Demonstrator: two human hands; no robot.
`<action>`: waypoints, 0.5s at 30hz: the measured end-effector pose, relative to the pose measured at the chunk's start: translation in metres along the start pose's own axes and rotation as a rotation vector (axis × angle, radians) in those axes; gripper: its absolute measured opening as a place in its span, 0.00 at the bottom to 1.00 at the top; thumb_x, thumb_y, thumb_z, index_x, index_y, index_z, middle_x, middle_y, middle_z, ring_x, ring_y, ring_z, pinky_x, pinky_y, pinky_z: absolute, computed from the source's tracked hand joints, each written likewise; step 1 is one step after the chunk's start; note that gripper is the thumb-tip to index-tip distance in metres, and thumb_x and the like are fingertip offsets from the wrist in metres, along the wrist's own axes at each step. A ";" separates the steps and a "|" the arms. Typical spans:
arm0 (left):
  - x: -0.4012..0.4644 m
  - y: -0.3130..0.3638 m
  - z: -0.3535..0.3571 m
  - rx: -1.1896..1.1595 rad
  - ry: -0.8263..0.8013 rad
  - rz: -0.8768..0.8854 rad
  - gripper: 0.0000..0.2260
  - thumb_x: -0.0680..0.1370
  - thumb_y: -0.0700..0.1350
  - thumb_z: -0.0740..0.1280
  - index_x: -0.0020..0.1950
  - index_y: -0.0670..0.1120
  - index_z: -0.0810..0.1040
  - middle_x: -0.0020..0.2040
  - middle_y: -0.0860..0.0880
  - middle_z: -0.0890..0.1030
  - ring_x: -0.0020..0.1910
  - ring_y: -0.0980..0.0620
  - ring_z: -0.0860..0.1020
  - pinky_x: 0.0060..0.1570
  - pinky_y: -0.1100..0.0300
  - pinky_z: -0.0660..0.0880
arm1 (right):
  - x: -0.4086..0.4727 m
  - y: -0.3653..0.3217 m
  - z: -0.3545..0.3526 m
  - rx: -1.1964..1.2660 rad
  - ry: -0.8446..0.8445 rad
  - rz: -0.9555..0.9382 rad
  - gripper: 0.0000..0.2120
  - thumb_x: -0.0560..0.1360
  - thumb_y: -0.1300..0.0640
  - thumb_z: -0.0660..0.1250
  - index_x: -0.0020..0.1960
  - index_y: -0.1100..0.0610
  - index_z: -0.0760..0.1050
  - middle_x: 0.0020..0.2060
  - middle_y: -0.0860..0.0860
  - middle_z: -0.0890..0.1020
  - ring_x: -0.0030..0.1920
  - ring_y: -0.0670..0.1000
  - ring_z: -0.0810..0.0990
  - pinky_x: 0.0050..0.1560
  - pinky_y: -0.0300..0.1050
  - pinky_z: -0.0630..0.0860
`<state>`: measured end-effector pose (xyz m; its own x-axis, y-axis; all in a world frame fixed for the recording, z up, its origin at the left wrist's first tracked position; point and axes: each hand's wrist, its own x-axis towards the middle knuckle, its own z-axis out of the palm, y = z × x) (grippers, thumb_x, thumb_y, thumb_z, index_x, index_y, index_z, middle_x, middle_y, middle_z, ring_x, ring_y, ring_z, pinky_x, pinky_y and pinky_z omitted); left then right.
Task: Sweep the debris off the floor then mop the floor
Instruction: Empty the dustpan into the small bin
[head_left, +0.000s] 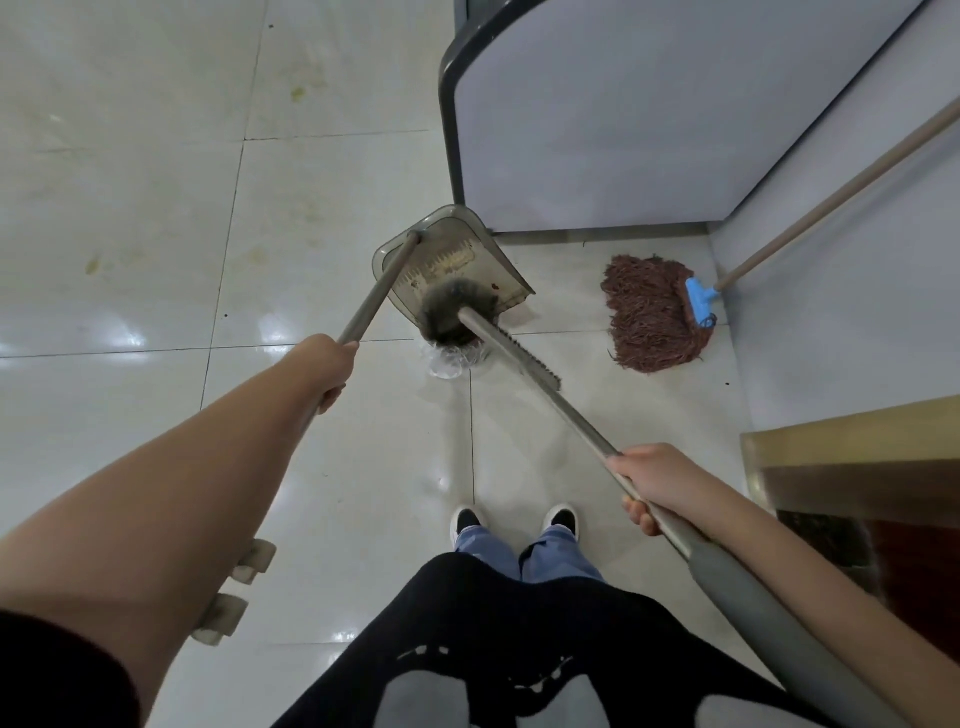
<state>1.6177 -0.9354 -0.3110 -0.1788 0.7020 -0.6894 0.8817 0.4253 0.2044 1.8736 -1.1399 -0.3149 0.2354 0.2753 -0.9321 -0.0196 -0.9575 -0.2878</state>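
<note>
Head view: left hand (328, 370) grips the dustpan (448, 275) handle, fingers curled round the pole; right hand (650, 486) grips the broom (451, 317) handle mid-shaft. Broom bristles sit at the dustpan mouth, touching it, on the tile floor (130, 218). Clear plastic wrapper (453, 361) lies just under/behind the bristles, partly hidden. Wrapper looks light, crinkly and slippery, likely to skid or spring back off the brush, so short firm strokes with the pan lip flat to the tile seem best. Broom and pan both look light and stiff; holds on the poles are fine as they are. Mop (655, 313), soft stringy head, lies on the floor to the right, untouched, its handle leaning on the wall; take it by the pole. Cabinet (597, 114) stands just behind the pan and limits forward push. Shoes (514, 519) near, below. Yellowish stains on the tiles at left. Sweeping not yet finished, mopping not begun.
</note>
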 end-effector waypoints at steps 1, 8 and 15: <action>-0.003 -0.003 -0.004 0.016 0.004 0.013 0.21 0.81 0.50 0.53 0.33 0.39 0.66 0.14 0.45 0.66 0.21 0.47 0.66 0.28 0.58 0.65 | -0.008 0.001 -0.008 0.051 -0.010 0.007 0.08 0.79 0.57 0.59 0.44 0.60 0.70 0.24 0.55 0.68 0.15 0.47 0.63 0.18 0.31 0.63; -0.022 -0.027 -0.028 -0.161 0.003 0.030 0.19 0.81 0.52 0.56 0.40 0.38 0.69 0.26 0.44 0.67 0.23 0.49 0.64 0.26 0.62 0.62 | -0.066 0.013 -0.064 0.319 -0.015 0.041 0.13 0.80 0.54 0.60 0.40 0.60 0.68 0.15 0.52 0.68 0.12 0.43 0.61 0.14 0.26 0.60; -0.039 -0.037 -0.028 -0.426 -0.116 0.037 0.18 0.80 0.54 0.57 0.42 0.39 0.71 0.29 0.46 0.66 0.14 0.56 0.62 0.17 0.72 0.61 | -0.100 0.015 -0.092 0.459 -0.046 0.107 0.18 0.79 0.49 0.60 0.35 0.59 0.63 0.16 0.51 0.64 0.10 0.43 0.60 0.11 0.26 0.58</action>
<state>1.5797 -0.9629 -0.2719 -0.0793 0.6628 -0.7446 0.6233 0.6159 0.4818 1.9389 -1.1894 -0.2054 0.1654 0.1909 -0.9676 -0.4711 -0.8466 -0.2476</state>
